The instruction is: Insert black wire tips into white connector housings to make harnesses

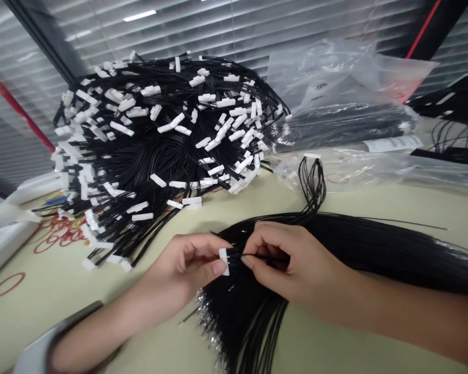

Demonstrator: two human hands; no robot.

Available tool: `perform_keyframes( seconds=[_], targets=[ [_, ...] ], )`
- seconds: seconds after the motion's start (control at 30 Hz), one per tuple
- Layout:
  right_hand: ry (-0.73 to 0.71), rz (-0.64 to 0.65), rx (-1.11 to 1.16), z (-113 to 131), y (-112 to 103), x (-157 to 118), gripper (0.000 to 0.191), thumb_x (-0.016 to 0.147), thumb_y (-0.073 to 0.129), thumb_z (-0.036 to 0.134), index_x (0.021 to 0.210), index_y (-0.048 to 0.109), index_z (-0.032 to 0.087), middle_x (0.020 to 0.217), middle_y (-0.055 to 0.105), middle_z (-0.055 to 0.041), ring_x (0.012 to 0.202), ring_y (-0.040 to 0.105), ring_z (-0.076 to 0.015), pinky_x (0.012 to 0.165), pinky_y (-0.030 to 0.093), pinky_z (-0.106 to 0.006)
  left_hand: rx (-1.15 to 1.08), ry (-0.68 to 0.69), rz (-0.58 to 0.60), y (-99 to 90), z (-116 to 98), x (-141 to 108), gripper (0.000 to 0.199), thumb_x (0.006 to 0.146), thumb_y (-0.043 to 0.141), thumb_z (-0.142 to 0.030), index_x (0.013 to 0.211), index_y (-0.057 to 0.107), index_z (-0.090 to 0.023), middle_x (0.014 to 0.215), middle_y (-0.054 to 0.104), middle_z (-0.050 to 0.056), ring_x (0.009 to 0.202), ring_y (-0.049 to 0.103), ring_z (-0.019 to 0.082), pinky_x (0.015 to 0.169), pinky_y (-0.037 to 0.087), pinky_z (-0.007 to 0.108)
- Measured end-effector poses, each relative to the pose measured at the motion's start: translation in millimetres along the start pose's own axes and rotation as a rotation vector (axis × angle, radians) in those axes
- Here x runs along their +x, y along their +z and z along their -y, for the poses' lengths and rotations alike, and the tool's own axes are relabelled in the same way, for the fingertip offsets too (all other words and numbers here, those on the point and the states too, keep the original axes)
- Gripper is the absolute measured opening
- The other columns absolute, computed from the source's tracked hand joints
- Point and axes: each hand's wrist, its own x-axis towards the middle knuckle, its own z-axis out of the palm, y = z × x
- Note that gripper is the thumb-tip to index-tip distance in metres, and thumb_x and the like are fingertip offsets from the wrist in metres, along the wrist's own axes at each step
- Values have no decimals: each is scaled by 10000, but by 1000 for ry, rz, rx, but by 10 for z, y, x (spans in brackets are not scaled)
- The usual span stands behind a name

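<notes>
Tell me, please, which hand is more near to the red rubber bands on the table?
Left. The left hand is nearer, to the right of the red rubber bands in view, not touching them. The right hand is farther, on the left hand's other side.

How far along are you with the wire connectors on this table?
Done: a large heap of black wires ending in white connectors sits beyond the hands. In hand: the left hand pinches a white connector, while the right hand holds a thin black wire at it. Left: a long bundle of black wires lies beneath the hands, its metal-tipped ends showing no connectors.
</notes>
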Motion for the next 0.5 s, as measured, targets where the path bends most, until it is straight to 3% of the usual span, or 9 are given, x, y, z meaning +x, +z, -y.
perform_keyframes(
  seconds=[0.5],
  targets=[
    [-17, -9, 35, -19, -30, 18, 70, 691, 551, 124, 627, 550, 153, 581, 451, 47, 518, 386, -33, 462, 310, -161, -19, -36, 21, -29, -12, 8, 122, 700, 642, -136, 819, 641, -166, 663, 625, -28, 598, 530, 80, 547, 401, 167]
  ],
)
